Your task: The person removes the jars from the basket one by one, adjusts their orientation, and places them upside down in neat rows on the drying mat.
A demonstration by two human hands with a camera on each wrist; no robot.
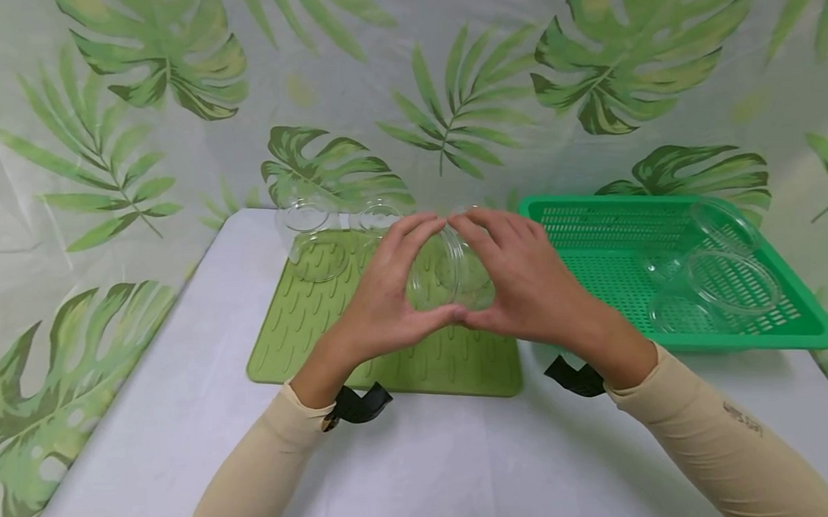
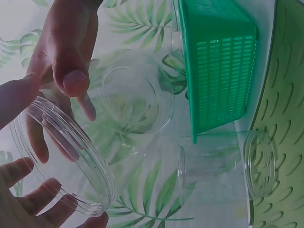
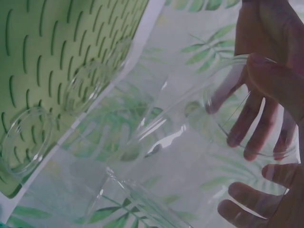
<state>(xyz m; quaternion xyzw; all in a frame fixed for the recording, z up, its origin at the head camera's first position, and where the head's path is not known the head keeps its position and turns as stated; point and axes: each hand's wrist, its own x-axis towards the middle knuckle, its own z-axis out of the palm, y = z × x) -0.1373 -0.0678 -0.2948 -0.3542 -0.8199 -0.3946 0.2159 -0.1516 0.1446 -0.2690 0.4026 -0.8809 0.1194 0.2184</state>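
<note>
Both hands hold a clear round container (image 1: 431, 277) with a ridged rim, raised above the green mat (image 1: 390, 366). My left hand (image 1: 381, 294) curves round its left side, and my right hand (image 1: 524, 277) curves round the other side. The two thumbs meet at the near edge and the fingertips come close together at the far edge. In the left wrist view the container's thick rim (image 2: 78, 156) stands tilted between the hands. Through its clear round face (image 3: 230, 121) fingers show in the right wrist view. Whether it is glass or plastic I cannot tell.
Several clear jars (image 1: 310, 216) stand along the mat's back edge, partly hidden by the hands. To the right, a green slotted basket (image 1: 592, 264) holds clear containers (image 1: 733, 281). A leaf-patterned cloth (image 1: 449, 82) hangs behind the white table (image 1: 434, 455).
</note>
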